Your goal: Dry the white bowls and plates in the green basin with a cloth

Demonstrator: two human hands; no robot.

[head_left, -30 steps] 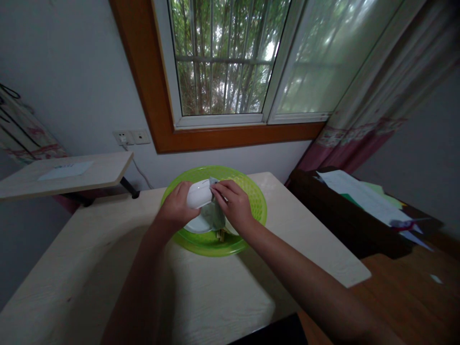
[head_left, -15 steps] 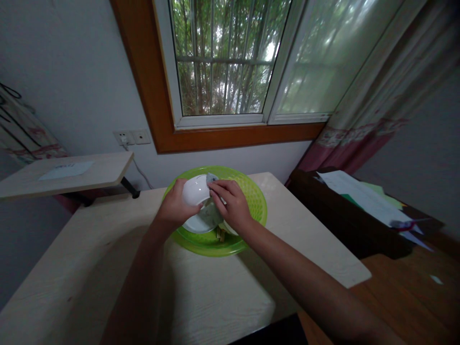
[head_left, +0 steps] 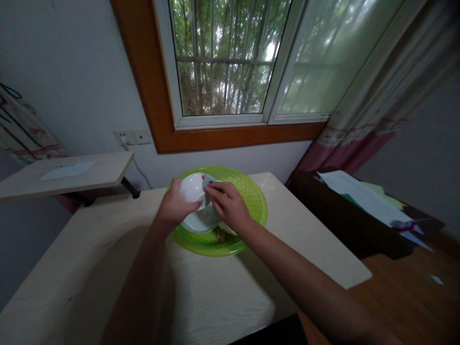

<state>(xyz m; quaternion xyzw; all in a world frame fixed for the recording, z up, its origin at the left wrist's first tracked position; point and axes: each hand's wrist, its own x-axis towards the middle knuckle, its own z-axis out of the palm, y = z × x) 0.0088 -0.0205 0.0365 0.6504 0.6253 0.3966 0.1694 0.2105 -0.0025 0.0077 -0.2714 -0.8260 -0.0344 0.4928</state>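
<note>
My left hand [head_left: 175, 207] grips a small white bowl [head_left: 191, 187], tilted on its side, above a green plastic basket [head_left: 254, 203] on the pale wooden table [head_left: 108, 268]. My right hand [head_left: 227, 207] presses a grey-green cloth [head_left: 208, 180] against the bowl, fingers closed on it. Under the bowl, inside the basket, lies a white plate [head_left: 201, 221]. Something tan, perhaps chopsticks [head_left: 220, 234], shows below my right hand.
A small side table [head_left: 64, 173] with a paper on it stands at the left, a wall socket [head_left: 131, 137] behind it. At the right a dark cabinet [head_left: 345, 215] carries papers [head_left: 362, 194]. A window and curtain fill the back wall.
The bowl has turned and shifted slightly up and left in my left hand. My right hand with the cloth has followed it leftwards over the bowl.
</note>
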